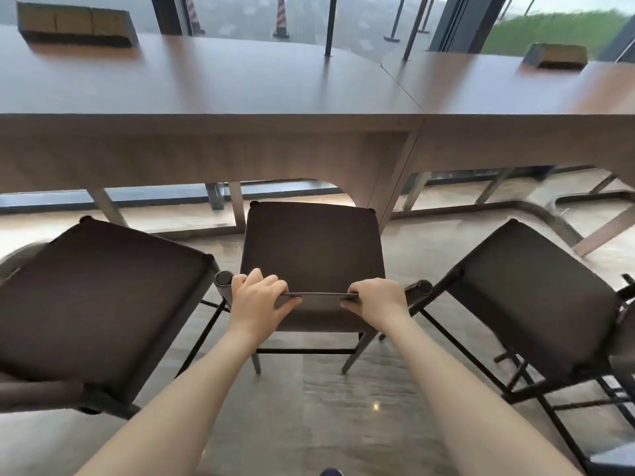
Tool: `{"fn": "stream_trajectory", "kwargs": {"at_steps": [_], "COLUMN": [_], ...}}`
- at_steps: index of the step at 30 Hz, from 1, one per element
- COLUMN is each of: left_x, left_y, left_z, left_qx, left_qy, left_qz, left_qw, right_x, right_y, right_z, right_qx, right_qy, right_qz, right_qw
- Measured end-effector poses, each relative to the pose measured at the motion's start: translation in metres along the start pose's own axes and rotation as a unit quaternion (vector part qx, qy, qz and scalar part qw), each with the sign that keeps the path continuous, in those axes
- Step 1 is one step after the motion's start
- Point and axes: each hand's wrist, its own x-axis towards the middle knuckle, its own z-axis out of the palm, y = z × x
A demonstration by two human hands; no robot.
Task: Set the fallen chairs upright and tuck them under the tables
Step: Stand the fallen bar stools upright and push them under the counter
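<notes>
A dark brown chair [311,245] stands upright in the middle, facing the long wooden table [213,87]. Its seat's front edge sits just below the table's apron. My left hand [257,297] grips the left part of the chair's thin backrest top, fingers curled over it. My right hand [376,298] grips the right part of the same backrest. A second dark chair [103,304] stands upright at the left, and a third [536,290] at the right, both back from the table.
A second table [515,87] adjoins at the right. Each tabletop carries a brown socket box [74,24]. Metal table legs [237,207] stand under the apron. Behind the tables are glass windows with striped cones [281,18] outside. The floor is polished stone.
</notes>
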Motion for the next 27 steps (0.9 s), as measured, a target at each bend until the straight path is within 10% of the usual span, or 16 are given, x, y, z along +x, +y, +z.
{"fn": "stream_trajectory", "kwargs": {"at_steps": [22, 27], "left_x": [0.049, 0.053], "left_y": [-0.012, -0.008], "left_z": [-0.003, -0.015], "left_qx": [-0.003, -0.072], "left_qy": [-0.086, -0.151], "left_qz": [-0.011, -0.049], "left_qw": [0.996, 0.985], "right_x": [0.048, 0.052], "right_y": [0.012, 0.013], "right_z": [-0.019, -0.043], "right_qx": [0.023, 0.122], "right_qy": [-0.055, -0.175], "right_qz": [-0.007, 0.034], "right_qw": [0.998, 0.976]}}
